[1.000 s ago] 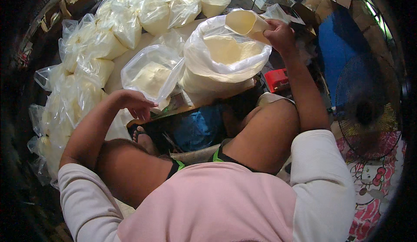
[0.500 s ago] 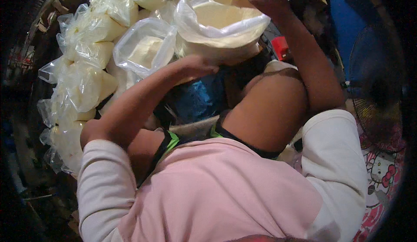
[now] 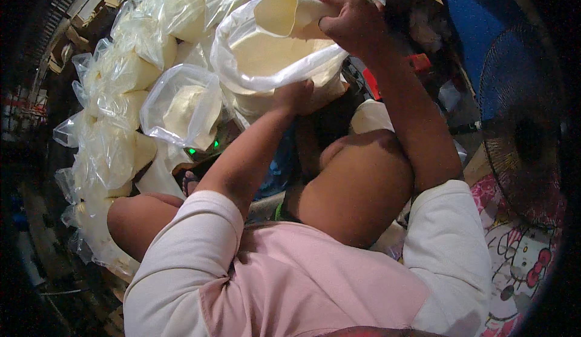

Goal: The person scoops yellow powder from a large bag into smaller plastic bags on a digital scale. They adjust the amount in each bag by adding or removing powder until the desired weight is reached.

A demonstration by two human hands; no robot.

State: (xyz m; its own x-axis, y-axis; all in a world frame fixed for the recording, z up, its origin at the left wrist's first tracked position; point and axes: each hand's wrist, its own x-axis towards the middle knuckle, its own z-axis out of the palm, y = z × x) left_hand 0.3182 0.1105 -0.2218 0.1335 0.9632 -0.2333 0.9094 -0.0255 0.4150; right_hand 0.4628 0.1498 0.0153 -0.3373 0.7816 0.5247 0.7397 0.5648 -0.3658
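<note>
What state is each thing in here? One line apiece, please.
Large sack: open, pale powder inside
Scoop: tilted, held by the right hand at the sack's mouth
Left hand: against the sack's near side
Clear bag: open, powder inside
Filled bags: piled together
Green lights: lit
Fan: running or not, cannot tell

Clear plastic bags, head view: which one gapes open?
The clear bag immediately left of the white sack: its wide mouth shows pale powder inside, while the piled bags have bunched tops.
</note>
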